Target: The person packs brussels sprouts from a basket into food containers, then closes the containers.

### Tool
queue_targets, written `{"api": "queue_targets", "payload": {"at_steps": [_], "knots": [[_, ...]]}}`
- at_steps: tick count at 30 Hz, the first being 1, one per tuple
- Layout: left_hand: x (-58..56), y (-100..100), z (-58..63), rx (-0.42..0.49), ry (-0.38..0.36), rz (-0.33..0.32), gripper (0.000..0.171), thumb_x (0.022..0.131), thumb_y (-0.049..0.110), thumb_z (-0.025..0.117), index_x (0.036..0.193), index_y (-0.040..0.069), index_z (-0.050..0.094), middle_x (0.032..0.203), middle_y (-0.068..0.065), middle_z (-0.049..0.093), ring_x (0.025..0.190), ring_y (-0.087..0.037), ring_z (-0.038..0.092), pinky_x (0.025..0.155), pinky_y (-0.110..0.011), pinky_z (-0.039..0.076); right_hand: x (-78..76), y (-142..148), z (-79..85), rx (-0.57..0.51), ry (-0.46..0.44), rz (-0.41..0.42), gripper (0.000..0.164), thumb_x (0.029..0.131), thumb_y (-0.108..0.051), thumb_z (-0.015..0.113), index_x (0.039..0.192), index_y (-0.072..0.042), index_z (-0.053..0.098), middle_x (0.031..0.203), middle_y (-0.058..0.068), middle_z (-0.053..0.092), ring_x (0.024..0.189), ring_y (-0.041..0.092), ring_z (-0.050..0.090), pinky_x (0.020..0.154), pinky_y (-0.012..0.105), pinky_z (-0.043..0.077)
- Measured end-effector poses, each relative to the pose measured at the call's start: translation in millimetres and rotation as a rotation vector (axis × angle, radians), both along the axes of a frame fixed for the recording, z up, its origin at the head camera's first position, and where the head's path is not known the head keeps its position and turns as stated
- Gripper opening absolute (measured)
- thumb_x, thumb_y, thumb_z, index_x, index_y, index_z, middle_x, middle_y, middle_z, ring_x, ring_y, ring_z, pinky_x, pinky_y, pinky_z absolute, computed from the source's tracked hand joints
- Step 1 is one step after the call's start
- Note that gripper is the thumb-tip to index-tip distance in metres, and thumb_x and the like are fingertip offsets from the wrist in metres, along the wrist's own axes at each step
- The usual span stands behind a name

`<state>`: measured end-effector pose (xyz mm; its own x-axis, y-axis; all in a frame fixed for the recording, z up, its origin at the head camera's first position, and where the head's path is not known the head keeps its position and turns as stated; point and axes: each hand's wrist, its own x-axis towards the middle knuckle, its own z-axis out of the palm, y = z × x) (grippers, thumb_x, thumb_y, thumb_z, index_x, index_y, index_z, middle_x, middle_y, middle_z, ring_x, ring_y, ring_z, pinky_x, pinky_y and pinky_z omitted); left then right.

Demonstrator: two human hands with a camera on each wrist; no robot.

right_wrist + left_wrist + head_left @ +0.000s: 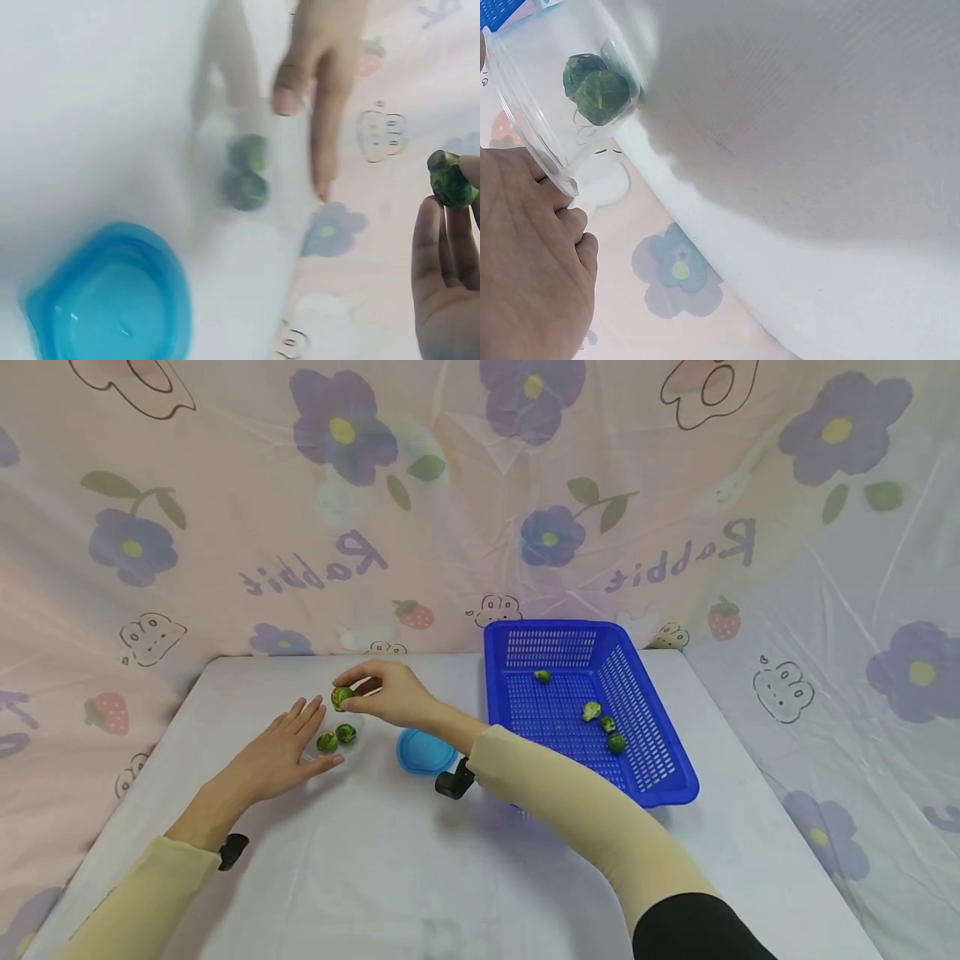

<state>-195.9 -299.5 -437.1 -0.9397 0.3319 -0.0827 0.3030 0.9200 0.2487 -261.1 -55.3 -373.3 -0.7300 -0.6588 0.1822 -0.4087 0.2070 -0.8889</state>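
My right hand point(390, 693) pinches a green Brussels sprout point(342, 697) between thumb and fingers, above a clear plastic cup point(534, 131). Two more Brussels sprouts point(604, 96) lie together at the bottom of that cup. Beside the cup, on its left, my left hand point(281, 756) is spread with straight fingers and thumb at the rim. The left wrist view shows its fingertips right at the cup's edge. In the right wrist view the pinched sprout point(451, 184) shows its pale cut stem.
A light-blue plastic dish point(426, 752) stands right of the cup, partly below my right forearm. Farther right is a dark-blue slotted basket point(660, 752) with several sprouts point(616, 743) in it. A printed curtain point(465, 527) hangs behind the white table point(390, 877).
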Motion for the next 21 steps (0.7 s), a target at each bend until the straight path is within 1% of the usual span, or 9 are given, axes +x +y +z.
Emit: {"api": "queue_targets", "payload": {"at_steps": [5,10,15,21], "knots": [[1.0,-0.7,1.1,0.010,0.008,-0.013,0.105,0.100,0.068,0.053,0.163,-0.008,0.016,0.172,-0.025,0.008,0.157,-0.048,0.005,0.124,-0.067,0.013,3.3,-12.2,-19.3,0.090,-0.027,-0.014,0.032,0.095,-0.010,0.078,0.127,-0.011,0.074,0.125,-0.002,0.071,0.099,0.003,0.068,0.080,0.016,0.057],[1.3,-0.8,1.1,0.013,0.016,-0.022,0.104,0.101,0.066,0.054,0.162,-0.008,0.016,0.172,-0.025,0.009,0.157,-0.049,0.006,0.124,-0.067,0.013,3.9,-20.5,-33.7,0.166,-0.031,-0.018,0.031,0.094,-0.011,0.079,0.125,-0.011,0.075,0.122,-0.002,0.073,0.097,0.001,0.068,0.077,0.015,0.056],[1.0,-1.3,0.9,0.016,0.014,-0.025,0.103,0.101,0.065,0.054,0.162,-0.008,0.017,0.172,-0.025,0.008,0.157,-0.048,0.005,0.124,-0.067,0.013,1.6,-25.4,-42.2,0.214,0.002,-0.022,0.030,0.093,-0.010,0.079,0.123,-0.010,0.076,0.120,0.000,0.074,0.099,0.006,0.070,0.076,0.013,0.055],[0.2,-1.7,1.3,0.010,0.012,-0.025,0.103,0.101,0.066,0.054,0.163,-0.008,0.017,0.172,-0.025,0.009,0.157,-0.048,0.006,0.124,-0.067,0.013,-0.2,-28.8,-46.4,0.289,0.044,-0.021,0.029,0.093,-0.010,0.080,0.122,-0.010,0.077,0.120,0.000,0.075,0.099,0.009,0.070,0.076,0.012,0.053]]}}
